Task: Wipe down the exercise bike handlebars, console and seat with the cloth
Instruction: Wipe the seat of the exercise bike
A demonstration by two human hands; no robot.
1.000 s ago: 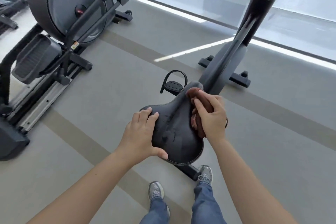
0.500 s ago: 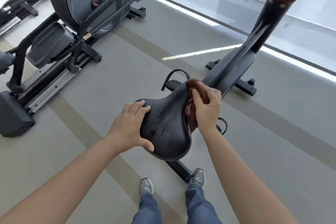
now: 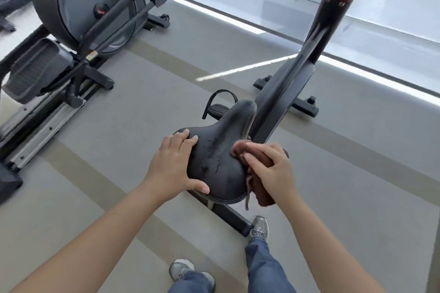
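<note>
Head view, looking down: black seat (image 3: 221, 150) just below centre frame, nose toward 12 o'clock, broad rear toward 6 o'clock, wet streaks across its top. Reddish-brown cloth (image 3: 258, 173) pressed against the seat's 3 o'clock edge, bunched, one loose strip dangling past the rear rim. Right hand (image 3: 273, 171) clamped on the cloth, fingers curled over it, fingertips pointing toward 10 o'clock. Left hand (image 3: 177, 166) gripping the seat's 9 o'clock flank, fingers spread flat on top, thumb hooked under the rear edge near 7 o'clock. Hands apart, seat between them.

Beyond the nose, at 1 o'clock, dark bike column (image 3: 316, 38) rising steeply out of the top of frame, red-brown band high on it; handlebars and console out of view. Strapped pedal (image 3: 219, 107) just beside the nose at 11 o'clock. Front stabiliser bar (image 3: 307, 104) across the floor at 2 o'clock; rear base bar (image 3: 228, 216) under the seat, running toward 5 o'clock.

At 6 o'clock, two grey sneakers and blue jeans, the right sneaker (image 3: 259, 227) touching the rear base bar's end. Grey floor (image 3: 357, 197) with tan bands. Elliptical trainer (image 3: 78, 19) well apart at 10 o'clock, round flywheel housing and foot platform showing. Bright window strip along the top right.
</note>
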